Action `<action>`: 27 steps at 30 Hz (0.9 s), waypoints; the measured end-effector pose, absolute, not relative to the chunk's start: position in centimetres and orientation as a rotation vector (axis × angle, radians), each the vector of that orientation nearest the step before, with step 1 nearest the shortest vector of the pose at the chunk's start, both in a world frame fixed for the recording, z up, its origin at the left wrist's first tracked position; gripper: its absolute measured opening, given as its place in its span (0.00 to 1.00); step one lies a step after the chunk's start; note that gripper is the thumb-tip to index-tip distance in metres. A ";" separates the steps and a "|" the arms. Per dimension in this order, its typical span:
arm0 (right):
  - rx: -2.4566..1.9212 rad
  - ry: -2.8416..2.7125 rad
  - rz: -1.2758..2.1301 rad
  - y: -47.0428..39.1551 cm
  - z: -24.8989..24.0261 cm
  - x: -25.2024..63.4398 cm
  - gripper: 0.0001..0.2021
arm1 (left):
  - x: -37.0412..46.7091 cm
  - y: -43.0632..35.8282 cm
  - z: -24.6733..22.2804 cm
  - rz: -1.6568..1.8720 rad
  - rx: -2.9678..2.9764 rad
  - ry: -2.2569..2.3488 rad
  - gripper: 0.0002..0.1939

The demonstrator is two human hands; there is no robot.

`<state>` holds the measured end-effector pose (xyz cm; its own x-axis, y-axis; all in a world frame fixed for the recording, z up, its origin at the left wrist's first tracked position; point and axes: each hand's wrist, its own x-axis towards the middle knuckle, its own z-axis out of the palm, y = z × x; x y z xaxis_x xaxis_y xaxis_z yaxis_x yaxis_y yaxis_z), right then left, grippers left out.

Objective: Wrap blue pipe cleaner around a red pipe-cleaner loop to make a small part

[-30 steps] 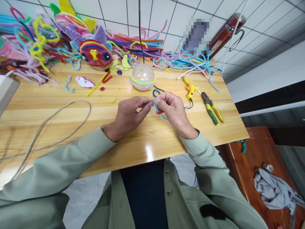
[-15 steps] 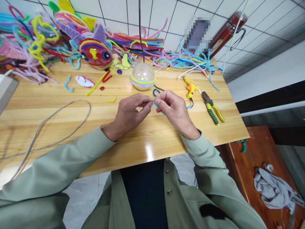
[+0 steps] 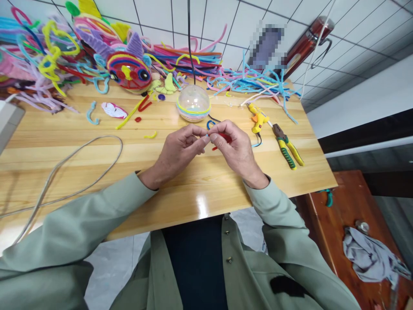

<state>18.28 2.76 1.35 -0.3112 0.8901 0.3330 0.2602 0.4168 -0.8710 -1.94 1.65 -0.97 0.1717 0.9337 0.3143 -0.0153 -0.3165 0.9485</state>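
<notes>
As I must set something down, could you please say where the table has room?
The wooden table is bare between the looped grey cable and the left hand, below the curved yellow scrap, and between the right hand and the yellow-green pliers, toward the front. The back is crowded with colourful fuzzy pipe cleaners and a clear plastic ball.

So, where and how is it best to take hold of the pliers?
I would grip the pliers by the yellow-and-green handles, coming from the near edge of the table with the right hand: they lie flat, handles slightly spread toward that edge, metal head pointing away.
</notes>
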 end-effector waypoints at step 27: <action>-1.094 -1.684 1.074 3.7 1.7 18.7 0.28 | -2.1 2.2 -0.1 1.187 1.290 0.958 0.11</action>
<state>18.71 3.66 1.68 -0.2690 0.9445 0.1887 0.2272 0.2526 -0.9405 -2.13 2.23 -0.14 0.1756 0.9787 0.1062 -0.1026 -0.0891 0.9907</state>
